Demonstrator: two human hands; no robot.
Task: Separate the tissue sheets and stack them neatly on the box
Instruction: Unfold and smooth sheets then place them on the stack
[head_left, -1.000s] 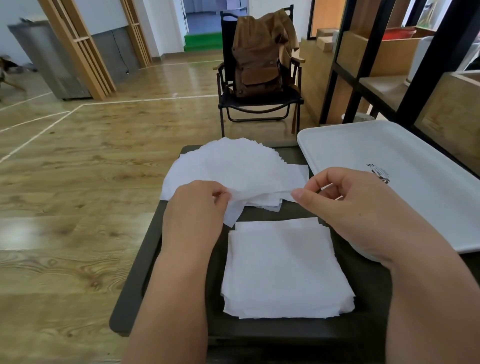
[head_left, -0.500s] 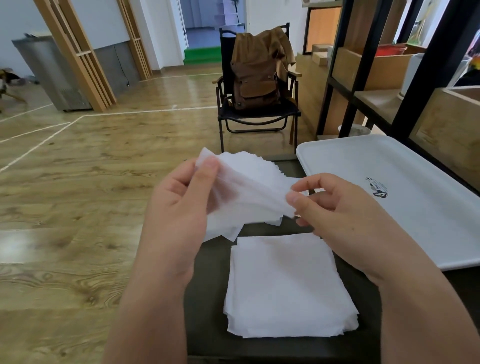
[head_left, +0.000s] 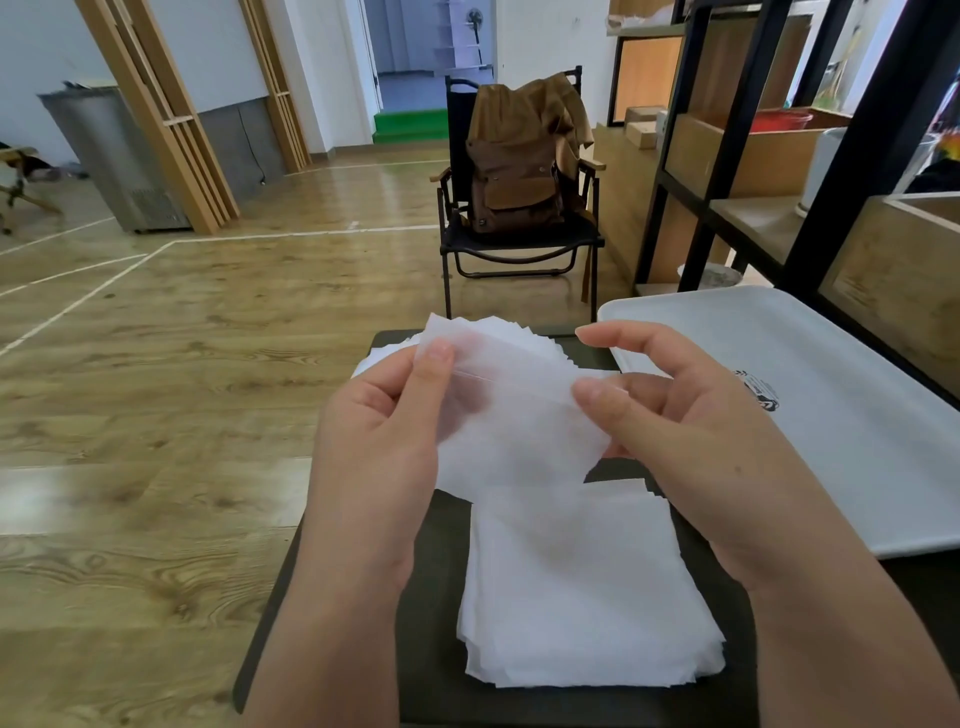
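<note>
While both hands are raised in the middle of the frame, a thin, half-transparent tissue sheet (head_left: 519, 415) hangs between them above the dark box (head_left: 441, 649) that fills the lower centre. At the sheet's left edge the left hand (head_left: 384, 441) has its grip closed on the tissue, the thumb lying over the front of the sheet near its upper corner and the fingers showing dimly through it from behind. At the sheet's right edge the right hand (head_left: 691, 431) pinches it between the thumb and the fingers behind, while its forefinger curves free above the top edge. Directly below the held sheet, in the lower centre of the frame, a neat stack of tissues (head_left: 587, 597) lies flat on the box, its edges roughly squared. Behind the hands, a fanned pile of tissues (head_left: 514, 332) rests on the far end of the box, mostly hidden by the held sheet. Just beside the box, at the right of the frame, lies a white tray (head_left: 857, 441) with a small dark printed mark. Upper centre shows a black folding chair (head_left: 519, 249) on the wooden floor (head_left: 156, 389), with a brown backpack (head_left: 519, 176) on its seat. Black-framed shelving (head_left: 727, 156) with wooden boxes fills the upper right.
</note>
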